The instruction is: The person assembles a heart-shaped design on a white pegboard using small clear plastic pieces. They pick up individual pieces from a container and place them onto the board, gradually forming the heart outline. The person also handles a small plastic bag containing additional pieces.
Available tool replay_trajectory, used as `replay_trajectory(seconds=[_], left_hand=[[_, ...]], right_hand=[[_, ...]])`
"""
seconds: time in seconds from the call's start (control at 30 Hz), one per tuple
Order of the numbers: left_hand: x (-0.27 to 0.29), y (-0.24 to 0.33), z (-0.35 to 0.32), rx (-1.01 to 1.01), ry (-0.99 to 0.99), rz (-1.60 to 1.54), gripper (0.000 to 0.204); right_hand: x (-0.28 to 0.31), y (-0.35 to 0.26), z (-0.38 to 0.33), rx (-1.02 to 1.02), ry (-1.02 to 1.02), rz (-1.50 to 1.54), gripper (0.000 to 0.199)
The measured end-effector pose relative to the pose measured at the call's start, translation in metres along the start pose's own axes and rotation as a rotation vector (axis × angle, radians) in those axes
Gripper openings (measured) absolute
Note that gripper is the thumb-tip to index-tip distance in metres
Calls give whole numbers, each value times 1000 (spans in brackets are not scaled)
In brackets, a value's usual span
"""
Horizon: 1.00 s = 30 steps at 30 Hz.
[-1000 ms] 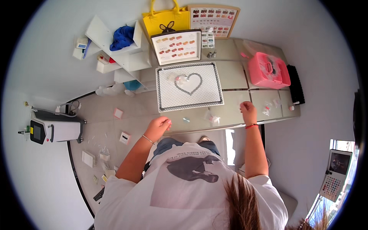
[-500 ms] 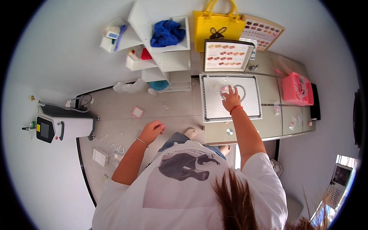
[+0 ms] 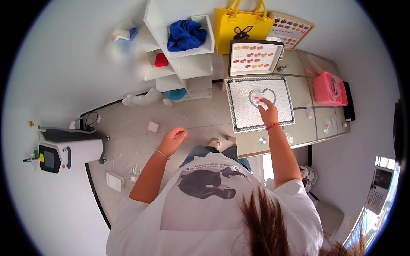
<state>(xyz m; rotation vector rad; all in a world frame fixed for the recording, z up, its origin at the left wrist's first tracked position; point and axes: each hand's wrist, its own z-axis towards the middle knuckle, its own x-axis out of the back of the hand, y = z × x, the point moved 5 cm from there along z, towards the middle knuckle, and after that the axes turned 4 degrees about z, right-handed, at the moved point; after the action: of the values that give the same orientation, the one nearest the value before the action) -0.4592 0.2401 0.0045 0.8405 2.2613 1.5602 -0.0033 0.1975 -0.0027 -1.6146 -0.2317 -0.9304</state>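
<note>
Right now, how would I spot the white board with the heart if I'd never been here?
Find the yellow bag at the back of the table. In front of it stands a black-framed swatch display, and just in front of that is the white board, with the right hand over it. Unlike the standing display, it lies flat, with a dark border and a grey heart outline.

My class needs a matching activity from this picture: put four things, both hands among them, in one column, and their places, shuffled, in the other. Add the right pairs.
Column one
1. Left hand
2. White panel with a dark border
3. Right hand
4. Pink box

Column two
A. On the table, toward its right end
B. Over the panel, fingertips by a clear packet
C. Above the floor, left of the table
D. Lying in front of the upright sample board

Right pairs: 1-C, 2-D, 3-B, 4-A
</note>
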Motion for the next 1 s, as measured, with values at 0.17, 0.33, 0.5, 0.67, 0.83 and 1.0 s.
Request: replay_trajectory(seconds=[0.17,0.33,0.5,0.67,0.83,1.0], left_hand=[[-44,74,29,-78,-107,-37,21],[-107,142,48,-54,-259,-39,25],[-159,156,62,-65,-405,152,24],[-193,157,69,-33,-387,121,21],[-221,170,67,-22,-458,79,17],[-234,177,83,-30,-540,204,16]], right_hand=[[-4,-42,-57,-27,-113,606,11],[10,-111,-109,-33,-311,902,14],[39,-105,-128,25,-257,734,24],[89,-124,-136,250,34,330,63],[103,-124,-144,253,79,154,78],[110,-122,-148,191,154,62,76]])
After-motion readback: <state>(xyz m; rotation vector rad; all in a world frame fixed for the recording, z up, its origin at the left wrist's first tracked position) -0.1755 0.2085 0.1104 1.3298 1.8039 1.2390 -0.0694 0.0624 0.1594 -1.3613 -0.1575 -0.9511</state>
